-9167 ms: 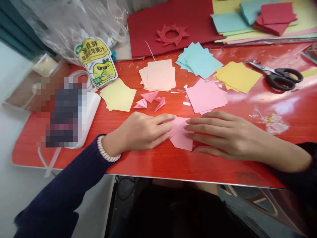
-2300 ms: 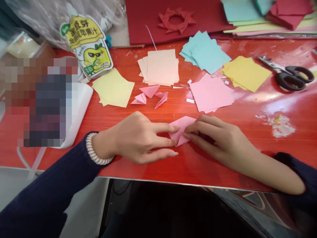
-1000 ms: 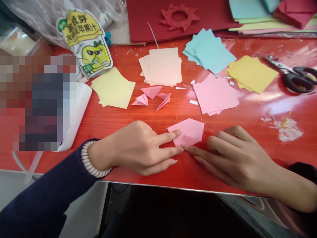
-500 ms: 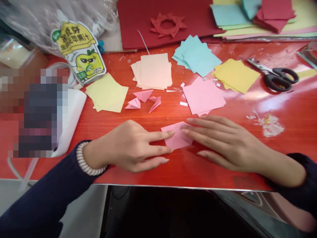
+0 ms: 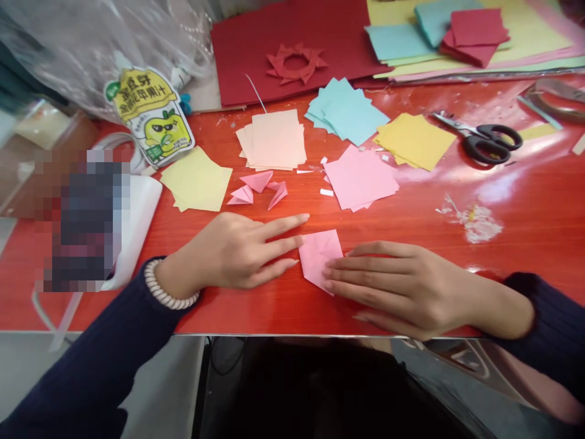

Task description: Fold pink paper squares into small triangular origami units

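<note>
A pink sheet (image 5: pixel 319 249) with folded corners lies flat on the red table near its front edge. My right hand (image 5: pixel 402 283) rests with outstretched fingers on the sheet's lower right part. At the sheet's left edge is my left hand (image 5: pixel 242 253), its fingers spread and one fingertip touching the paper's upper left corner. Several small folded pink pieces (image 5: pixel 258 181) lie just beyond my left hand. Farther right sits a stack of pink squares (image 5: pixel 362 178).
Peach (image 5: pixel 276 140), light yellow (image 5: pixel 201 182), blue (image 5: pixel 350 110) and yellow (image 5: pixel 418 140) paper stacks lie behind. Black-handled scissors (image 5: pixel 487 145) and paper scraps (image 5: pixel 482 224) are at right. A red folded ring (image 5: pixel 276 63) sits on dark red sheets (image 5: pixel 237 55). A yellow pouch (image 5: pixel 159 131) stands left.
The pink sheet has been turned, and its point now faces down toward the table edge. My right hand has moved lower over it; my left hand has shifted slightly left. The camera view has moved.
</note>
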{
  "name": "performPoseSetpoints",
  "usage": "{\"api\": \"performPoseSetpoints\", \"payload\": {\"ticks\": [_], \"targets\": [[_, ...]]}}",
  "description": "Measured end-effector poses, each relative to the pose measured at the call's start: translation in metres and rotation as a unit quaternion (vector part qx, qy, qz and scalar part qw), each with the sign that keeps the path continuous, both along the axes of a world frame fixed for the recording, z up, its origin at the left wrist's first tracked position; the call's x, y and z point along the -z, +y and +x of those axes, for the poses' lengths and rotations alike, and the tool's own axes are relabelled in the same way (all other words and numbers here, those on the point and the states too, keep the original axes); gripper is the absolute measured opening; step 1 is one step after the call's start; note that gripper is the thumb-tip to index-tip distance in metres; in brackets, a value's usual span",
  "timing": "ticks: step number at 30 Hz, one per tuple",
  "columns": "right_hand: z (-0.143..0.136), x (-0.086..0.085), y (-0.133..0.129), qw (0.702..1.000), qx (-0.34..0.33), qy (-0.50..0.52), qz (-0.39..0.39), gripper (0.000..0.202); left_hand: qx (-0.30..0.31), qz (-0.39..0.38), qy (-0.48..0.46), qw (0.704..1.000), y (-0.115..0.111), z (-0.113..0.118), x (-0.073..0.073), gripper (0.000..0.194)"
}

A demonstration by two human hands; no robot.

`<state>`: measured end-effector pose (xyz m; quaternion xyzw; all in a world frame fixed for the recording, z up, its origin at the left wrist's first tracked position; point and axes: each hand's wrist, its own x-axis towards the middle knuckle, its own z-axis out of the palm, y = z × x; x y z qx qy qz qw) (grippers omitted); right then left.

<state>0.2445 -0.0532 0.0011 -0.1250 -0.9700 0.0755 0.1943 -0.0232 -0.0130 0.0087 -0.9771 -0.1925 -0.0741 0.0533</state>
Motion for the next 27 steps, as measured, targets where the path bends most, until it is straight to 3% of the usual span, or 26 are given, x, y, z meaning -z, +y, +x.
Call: {"api": "performPoseSetpoints", "payload": {"ticks": [7,17,22,27], "targets": [[0.0038,0.0034,0.0042,0.999,0.025,-0.007,0.023,0.031,0.047,-0.032,-0.026,0.998,-0.0033,0.0014,0.0009,0.032],[0.0048,0.0014,0.0058,0.997,0.029,-0.043,0.063,0.027,0.03,-0.084,0.017,0.996,-0.0058,0.0079,0.0007,0.038],[0.0028,-0.0011,0.0038,0.989,0.007,-0.044,0.14,0.024,0.026,-0.088,0.011,0.996,-0.0067,0.0092,0.0001,0.039],[0.0005,-0.0034,0.0062,0.98,0.046,-0.05,0.185,0.014,0.03,-0.08,-0.023,0.996,-0.006,0.0086,0.0032,0.038]]}}
